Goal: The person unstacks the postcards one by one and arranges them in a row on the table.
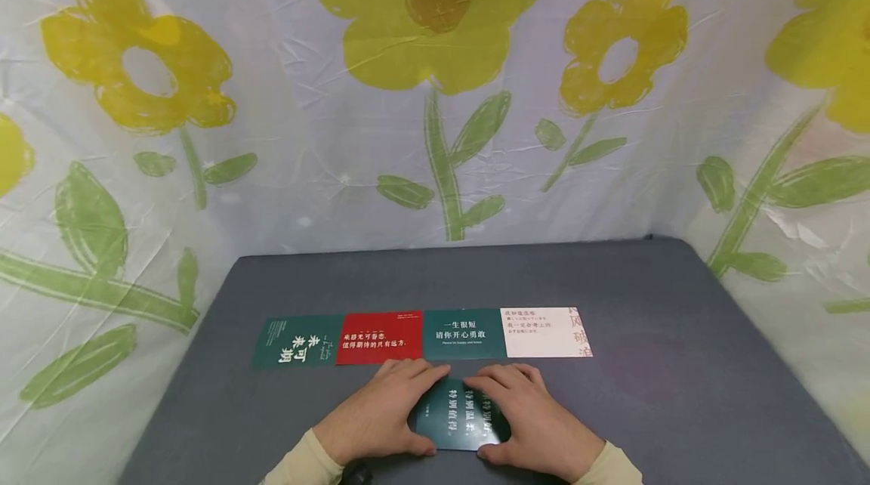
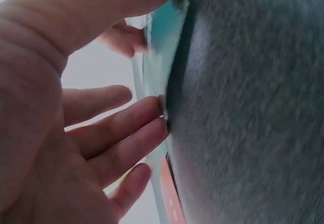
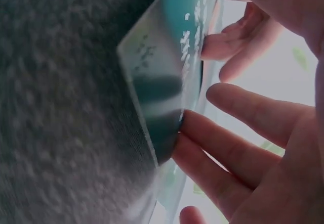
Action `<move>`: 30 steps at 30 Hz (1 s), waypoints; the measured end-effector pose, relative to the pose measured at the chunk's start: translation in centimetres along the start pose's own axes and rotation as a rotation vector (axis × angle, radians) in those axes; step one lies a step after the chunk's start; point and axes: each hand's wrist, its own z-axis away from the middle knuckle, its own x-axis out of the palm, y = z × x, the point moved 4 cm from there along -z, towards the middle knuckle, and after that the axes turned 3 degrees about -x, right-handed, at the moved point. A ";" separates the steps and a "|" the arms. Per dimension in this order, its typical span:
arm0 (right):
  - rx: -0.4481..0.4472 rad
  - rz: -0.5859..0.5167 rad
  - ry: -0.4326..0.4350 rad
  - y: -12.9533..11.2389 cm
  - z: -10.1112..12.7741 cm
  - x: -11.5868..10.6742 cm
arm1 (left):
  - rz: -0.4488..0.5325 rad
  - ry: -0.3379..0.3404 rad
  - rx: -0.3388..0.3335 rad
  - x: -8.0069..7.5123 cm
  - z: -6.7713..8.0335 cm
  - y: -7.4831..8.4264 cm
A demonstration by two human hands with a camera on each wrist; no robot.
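Observation:
A glossy dark green card [image 1: 458, 424] with white characters lies sideways near the front of the table, between the two hands. My left hand [image 1: 384, 415] holds its left end, thumb at the near corner and fingertips at the far edge. The right hand [image 1: 540, 421] grips the opposite end the same way. In the right wrist view, fingertips [image 3: 183, 118] meet the card's [image 3: 152, 90] edge. Just beyond, a row of cards runs left to right: a green one [image 1: 268, 341], a red one [image 1: 379, 330], another green one [image 1: 464, 353] and a white one [image 1: 537, 345].
The cards are on a dark grey cloth-covered table [image 1: 680, 394]. Behind and at both sides hangs a pale curtain [image 1: 306, 130] printed with yellow flowers. A small black object [image 1: 356, 472] shows at the left wrist.

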 end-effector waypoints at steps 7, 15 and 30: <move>0.025 0.037 0.048 1.9 1.0 -2.7 | -0.075 0.083 0.062 0.2 -2.7 2.2; 0.082 0.022 0.061 5.9 3.0 -5.8 | -0.138 0.107 0.132 0.0 -7.7 5.4; 0.270 -0.016 0.073 16.3 5.6 -11.1 | -0.224 0.111 0.123 1.1 -20.1 12.2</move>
